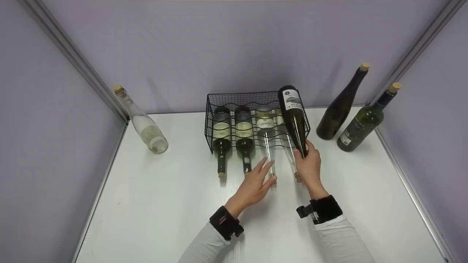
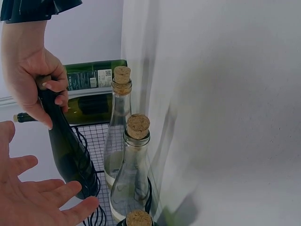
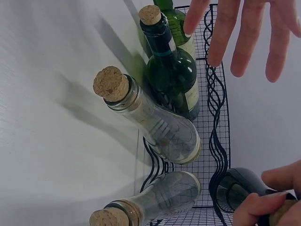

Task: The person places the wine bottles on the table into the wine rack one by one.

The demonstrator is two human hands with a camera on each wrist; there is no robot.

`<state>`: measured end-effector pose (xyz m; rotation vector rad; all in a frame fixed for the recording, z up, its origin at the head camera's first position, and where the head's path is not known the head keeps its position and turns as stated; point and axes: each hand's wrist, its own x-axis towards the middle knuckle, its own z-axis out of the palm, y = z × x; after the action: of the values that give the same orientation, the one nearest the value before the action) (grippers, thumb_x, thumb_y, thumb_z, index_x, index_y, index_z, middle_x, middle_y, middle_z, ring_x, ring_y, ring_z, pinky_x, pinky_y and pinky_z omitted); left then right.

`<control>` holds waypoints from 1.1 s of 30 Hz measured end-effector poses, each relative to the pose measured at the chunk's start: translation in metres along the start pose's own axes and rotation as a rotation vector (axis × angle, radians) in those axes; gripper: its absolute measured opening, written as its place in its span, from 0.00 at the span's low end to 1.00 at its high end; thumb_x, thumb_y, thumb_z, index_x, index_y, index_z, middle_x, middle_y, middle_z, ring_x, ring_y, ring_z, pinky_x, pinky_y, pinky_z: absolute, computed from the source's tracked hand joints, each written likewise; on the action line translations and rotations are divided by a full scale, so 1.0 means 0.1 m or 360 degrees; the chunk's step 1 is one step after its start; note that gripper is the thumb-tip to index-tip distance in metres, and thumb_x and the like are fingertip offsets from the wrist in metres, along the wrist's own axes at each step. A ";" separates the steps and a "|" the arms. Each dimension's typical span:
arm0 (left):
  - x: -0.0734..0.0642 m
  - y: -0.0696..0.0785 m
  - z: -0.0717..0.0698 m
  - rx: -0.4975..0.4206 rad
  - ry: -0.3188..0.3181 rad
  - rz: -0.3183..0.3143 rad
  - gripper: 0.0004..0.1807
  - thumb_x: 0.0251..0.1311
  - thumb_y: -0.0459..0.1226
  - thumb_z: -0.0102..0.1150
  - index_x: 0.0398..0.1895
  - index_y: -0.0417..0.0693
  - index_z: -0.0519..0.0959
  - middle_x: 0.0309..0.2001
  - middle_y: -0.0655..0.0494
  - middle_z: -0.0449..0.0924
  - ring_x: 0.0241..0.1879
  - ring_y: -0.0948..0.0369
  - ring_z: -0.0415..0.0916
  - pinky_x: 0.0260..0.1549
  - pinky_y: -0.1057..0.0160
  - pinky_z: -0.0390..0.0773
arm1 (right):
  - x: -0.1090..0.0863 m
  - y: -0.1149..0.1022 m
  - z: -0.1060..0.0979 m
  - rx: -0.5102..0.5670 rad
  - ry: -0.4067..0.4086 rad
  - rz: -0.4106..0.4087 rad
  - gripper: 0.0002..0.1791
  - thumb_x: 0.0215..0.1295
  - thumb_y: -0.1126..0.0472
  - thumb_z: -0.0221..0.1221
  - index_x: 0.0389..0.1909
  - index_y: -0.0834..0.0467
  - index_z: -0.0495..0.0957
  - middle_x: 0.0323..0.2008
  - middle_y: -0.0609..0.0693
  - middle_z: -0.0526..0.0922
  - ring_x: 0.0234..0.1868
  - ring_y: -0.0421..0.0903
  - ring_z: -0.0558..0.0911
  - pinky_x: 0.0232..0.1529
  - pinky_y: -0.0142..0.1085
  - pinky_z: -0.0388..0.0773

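My right hand [image 1: 310,162] grips the neck of a dark green wine bottle [image 1: 293,116] with a white label. The bottle is tilted, its base up over the right end of a black wire wine rack [image 1: 209,126]. In the left wrist view, the fingers curl round the bottle's corked top. My left hand [image 1: 254,186] has its fingers spread just above the neck of a clear bottle [image 1: 266,137] in the rack and holds nothing. A second clear bottle [image 1: 290,148] lies partly behind the held one. Two green bottles [image 1: 222,146] lie at the rack's left, necks toward me.
On the right stand a tall dark bottle [image 1: 334,113] and a green bottle [image 1: 362,126], both corked. A clear corked bottle [image 1: 144,126] stands at the left. Grey walls [image 1: 241,44] enclose the white table [image 1: 153,204] at the back and sides.
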<state>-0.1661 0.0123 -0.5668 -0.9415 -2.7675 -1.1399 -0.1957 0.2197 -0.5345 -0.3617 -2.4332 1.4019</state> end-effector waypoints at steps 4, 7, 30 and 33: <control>0.00 0.00 0.00 0.0009 0.0005 0.0011 0.31 0.76 0.54 0.37 0.75 0.51 0.58 0.75 0.44 0.52 0.70 0.47 0.58 0.58 0.32 0.63 | 0.00 0.00 0.00 0.0061 -0.0058 0.0042 0.28 0.71 0.63 0.50 0.70 0.69 0.61 0.47 0.70 0.73 0.49 0.61 0.73 0.52 0.52 0.67; 0.00 0.00 0.00 0.0018 0.0015 0.0017 0.30 0.76 0.53 0.38 0.75 0.50 0.58 0.75 0.45 0.52 0.70 0.47 0.59 0.57 0.31 0.64 | -0.01 0.00 0.01 0.0051 -0.0089 0.0055 0.28 0.73 0.64 0.48 0.71 0.70 0.58 0.45 0.68 0.72 0.44 0.59 0.72 0.47 0.50 0.68; -0.02 0.05 -0.02 0.0020 0.0013 0.0017 0.31 0.76 0.53 0.38 0.76 0.52 0.58 0.76 0.46 0.51 0.70 0.47 0.59 0.58 0.32 0.63 | -0.07 -0.04 0.00 -0.0090 -0.0119 -0.0022 0.31 0.72 0.66 0.54 0.71 0.69 0.57 0.43 0.68 0.70 0.43 0.59 0.71 0.45 0.51 0.69; -0.02 0.05 -0.03 0.0024 0.0015 0.0018 0.31 0.76 0.54 0.39 0.76 0.52 0.58 0.76 0.46 0.51 0.70 0.48 0.59 0.57 0.33 0.64 | -0.07 -0.05 -0.01 -0.0103 -0.0127 -0.0023 0.31 0.72 0.65 0.54 0.72 0.68 0.57 0.46 0.69 0.68 0.46 0.60 0.70 0.47 0.52 0.69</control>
<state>-0.1621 0.0122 -0.5619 -0.9467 -2.7559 -1.1172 -0.1889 0.2152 -0.5307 -0.3083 -2.5445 1.3590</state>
